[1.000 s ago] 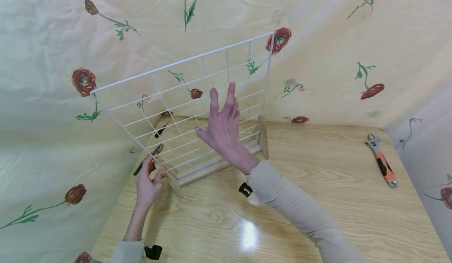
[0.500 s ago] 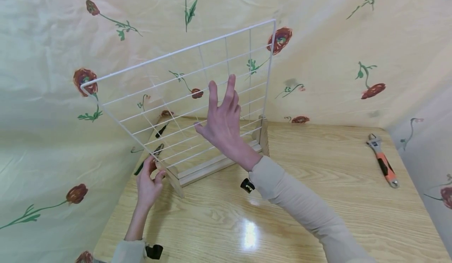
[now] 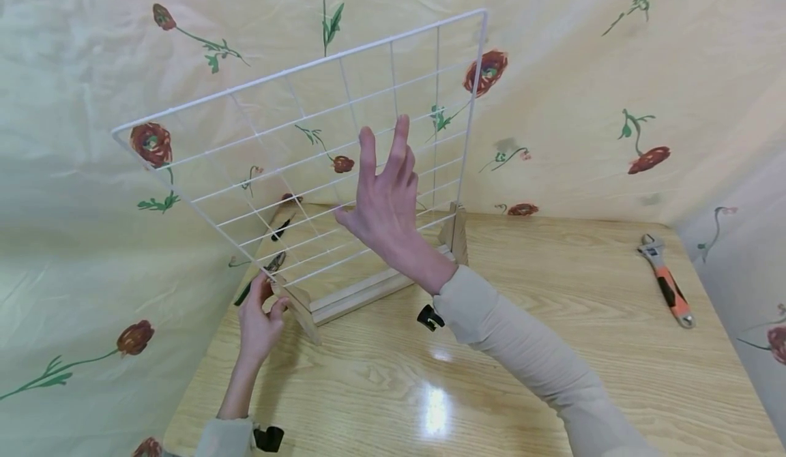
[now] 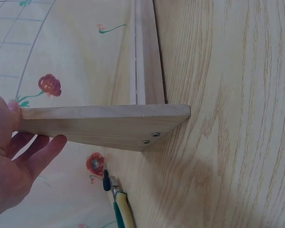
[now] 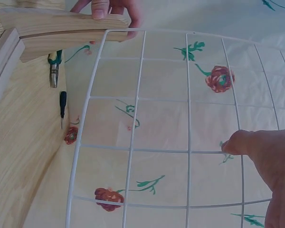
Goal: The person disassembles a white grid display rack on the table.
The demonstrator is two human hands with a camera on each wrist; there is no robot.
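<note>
A white wire grid panel (image 3: pixel 285 73) stands tilted in a wooden stand with two end pieces and a low crossbar (image 3: pixel 362 298). My left hand (image 3: pixel 259 327) grips the upper end of the near left end piece (image 4: pixel 104 124), thumb on one side and fingers on the other. Two screw heads (image 4: pixel 155 134) show on that piece's outer face. Over the middle of the grid is my right hand (image 3: pixel 388 201), fingers spread and pointing up. In the right wrist view its thumb (image 5: pixel 240 142) lies right at a crossing of the wires. The far end piece (image 3: pixel 459 235) stands at the grid's right.
Pliers with green and yellow handles (image 4: pixel 123 209) lie behind the left end piece. Farther back is a thin dark-handled screwdriver (image 5: pixel 62 104). An adjustable wrench (image 3: pixel 665 283) with an orange and black handle lies on the right of the wooden table (image 3: pixel 552 348). Flowered cloth hangs behind.
The grid's top edge has swung upward and toward me, its left corner moving left. My right hand has risen slightly with it. The left hand stays on the end piece.
</note>
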